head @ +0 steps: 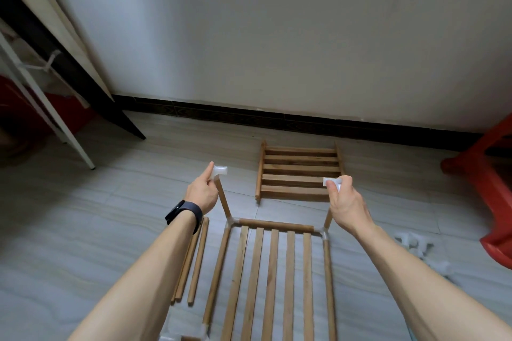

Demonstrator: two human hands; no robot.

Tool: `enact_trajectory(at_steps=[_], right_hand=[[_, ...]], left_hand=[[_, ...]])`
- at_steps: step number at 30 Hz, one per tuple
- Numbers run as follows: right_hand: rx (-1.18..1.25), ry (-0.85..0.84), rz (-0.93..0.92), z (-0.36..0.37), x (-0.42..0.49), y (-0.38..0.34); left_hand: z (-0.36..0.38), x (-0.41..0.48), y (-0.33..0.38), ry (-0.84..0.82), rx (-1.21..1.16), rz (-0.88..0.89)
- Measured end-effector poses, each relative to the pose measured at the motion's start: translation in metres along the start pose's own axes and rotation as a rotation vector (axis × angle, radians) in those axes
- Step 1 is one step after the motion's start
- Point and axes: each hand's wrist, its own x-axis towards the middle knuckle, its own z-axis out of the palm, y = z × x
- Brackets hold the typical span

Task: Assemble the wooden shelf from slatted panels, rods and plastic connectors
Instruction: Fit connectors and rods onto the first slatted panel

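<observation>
Grey floor tiles [110, 216] by a white wall: our left hand [203, 194] pinches the left connector [220, 171] and our right hand [346, 202] the right connector [331, 182], each capping an upright rod [224, 202] at the far corners of the slatted panel [274, 271]. Next, we judge, the second panel [300, 169], near the skirting, must seat in them; spare rods [194, 260] and loose connectors [415, 243] flank the frame, blocking nothing.

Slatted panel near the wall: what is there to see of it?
The slatted panel is light brown wood: several flat slats fixed across two side rails whose ends stick out. It lies flat on the grey tiled floor, close to the dark skirting. Only the floor seems to touch it; the right hand, holding a plastic connector, merely overlaps its corner.
</observation>
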Motion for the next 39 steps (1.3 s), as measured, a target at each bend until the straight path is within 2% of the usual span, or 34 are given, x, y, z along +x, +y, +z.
enact_trajectory(at_steps=[5, 10, 13, 15, 17, 20, 22, 28, 31, 34, 36, 39], right_hand=[[-0.046, -0.103, 0.072, -0.027, -0.008, -0.009], [-0.294, -0.076, -0.094, -0.061, -0.043, -0.036], [-0.268, -0.176, -0.197, -0.063, -0.088, -0.044], [-0.17, -0.264, -0.192, -0.058, -0.129, -0.037], [-0.056, -0.274, -0.137, -0.051, -0.171, -0.022], [0.1, -0.181, -0.029, -0.037, -0.22, 0.007], [0.17, -0.128, 0.037, -0.022, -0.24, 0.026], [0.272, 0.043, 0.15, 0.008, -0.242, 0.052], [0.295, 0.137, 0.186, 0.0, -0.227, 0.048], [0.351, 0.253, 0.311, -0.007, -0.206, 0.055], [0.379, 0.278, 0.367, -0.009, -0.196, 0.06], [0.341, 0.289, 0.344, -0.007, -0.192, 0.057]], left_hand=[[-0.023, -0.007, 0.001, -0.132, 0.106, 0.039], [-0.059, -0.038, 0.005, -0.336, 0.333, 0.021], [-0.07, -0.074, -0.007, -0.366, 0.465, 0.079], [-0.073, -0.107, -0.022, -0.452, 0.385, 0.123], [-0.073, -0.141, -0.044, -0.514, 0.191, 0.128], [-0.066, -0.177, -0.081, -0.434, -0.114, 0.051], [-0.057, -0.193, -0.105, -0.35, -0.229, -0.015], [-0.016, -0.215, -0.113, -0.14, -0.369, -0.124], [-0.001, -0.207, -0.1, -0.13, -0.405, -0.077], [0.012, -0.198, -0.084, -0.121, -0.432, -0.035], [0.019, -0.194, -0.073, -0.108, -0.448, -0.01], [0.027, -0.184, -0.072, -0.063, -0.464, 0.02]])
